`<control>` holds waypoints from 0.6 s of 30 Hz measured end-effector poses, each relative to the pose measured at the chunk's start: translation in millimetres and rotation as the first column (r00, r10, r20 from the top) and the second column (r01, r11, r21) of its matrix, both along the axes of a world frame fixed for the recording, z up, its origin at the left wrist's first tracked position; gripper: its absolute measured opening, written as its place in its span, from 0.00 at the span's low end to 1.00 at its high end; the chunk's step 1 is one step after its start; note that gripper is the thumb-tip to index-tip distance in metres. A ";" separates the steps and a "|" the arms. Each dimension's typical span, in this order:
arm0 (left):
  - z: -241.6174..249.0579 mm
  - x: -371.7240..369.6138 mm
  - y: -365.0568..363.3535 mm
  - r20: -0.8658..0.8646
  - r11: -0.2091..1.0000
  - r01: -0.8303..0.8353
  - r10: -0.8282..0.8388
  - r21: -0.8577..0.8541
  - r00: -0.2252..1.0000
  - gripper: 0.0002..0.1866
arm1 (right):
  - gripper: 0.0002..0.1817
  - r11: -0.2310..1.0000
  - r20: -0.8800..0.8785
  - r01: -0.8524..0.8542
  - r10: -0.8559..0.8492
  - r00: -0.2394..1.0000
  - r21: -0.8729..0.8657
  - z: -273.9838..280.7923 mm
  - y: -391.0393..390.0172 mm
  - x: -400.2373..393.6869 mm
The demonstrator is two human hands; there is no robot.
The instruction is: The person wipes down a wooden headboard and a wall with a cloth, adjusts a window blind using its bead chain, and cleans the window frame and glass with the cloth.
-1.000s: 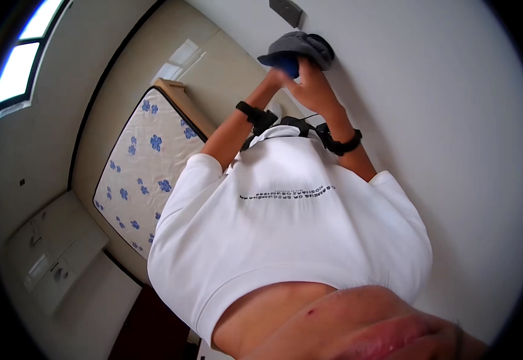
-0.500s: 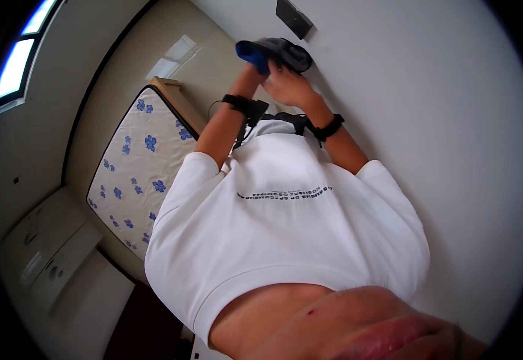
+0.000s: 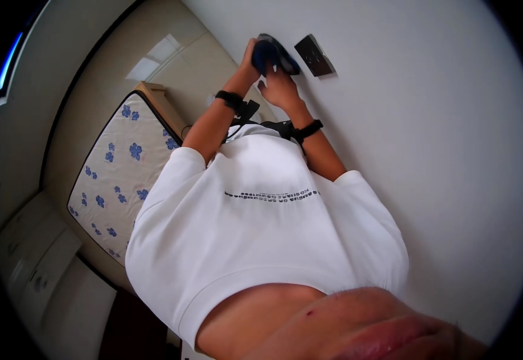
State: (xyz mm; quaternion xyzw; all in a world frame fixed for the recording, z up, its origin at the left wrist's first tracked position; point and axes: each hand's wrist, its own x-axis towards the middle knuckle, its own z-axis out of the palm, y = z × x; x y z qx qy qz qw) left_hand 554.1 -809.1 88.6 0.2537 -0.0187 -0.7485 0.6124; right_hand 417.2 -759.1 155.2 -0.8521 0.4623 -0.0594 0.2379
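Observation:
A dark grey, shoe-like item with blue inside (image 3: 265, 53) is held up at the top of the head view, close to the wall; its exact kind is hard to make out. My left hand (image 3: 250, 62) grips its left edge, fingers mostly hidden behind it. My right hand (image 3: 282, 90) reaches it from below, its fingers at the blue part and its thumb apart from them; the fingertips are hidden. Black bands sit on both wrists, a small dark device (image 3: 248, 111) beside the left one.
A black wall plate (image 3: 315, 55) is fixed on the white wall (image 3: 423, 132) just right of my hands. To the left lies a mattress with blue flowers (image 3: 135, 150), a wooden bed edge (image 3: 159, 102) along it. A glossy tiled floor (image 3: 195, 66) lies beyond.
The item has turned, showing more of its blue inside. My left hand now shows at its left edge. The view has shifted, with the wall plate appearing lower and farther right.

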 end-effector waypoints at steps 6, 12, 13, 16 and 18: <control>121.7 5.4 -24.8 0.712 0.985 -0.145 0.169 -0.095 0.682 0.40 | 0.39 0.984 0.236 0.058 -0.017 0.972 -0.166 56.0 -4.7 20.4; 269.1 31.2 -15.8 0.598 0.511 0.335 0.760 -0.791 0.254 0.39 | 0.30 0.671 0.295 0.250 -0.049 0.954 -0.698 199.1 1.8 49.2; 272.8 36.1 -22.0 0.568 0.461 0.404 0.799 -0.790 0.197 0.39 | 0.36 0.666 0.264 0.231 -0.054 0.963 -0.709 211.1 0.2 51.3; 258.1 45.9 -30.5 0.563 0.431 0.501 0.814 -0.751 0.144 0.39 | 0.42 0.662 0.212 0.243 -0.129 0.969 -0.709 200.0 -5.2 58.6; 202.4 51.6 -40.4 0.653 0.604 0.492 0.752 -0.626 -0.092 0.40 | 0.40 0.651 0.184 0.266 -0.193 0.964 -0.711 174.0 -19.7 59.0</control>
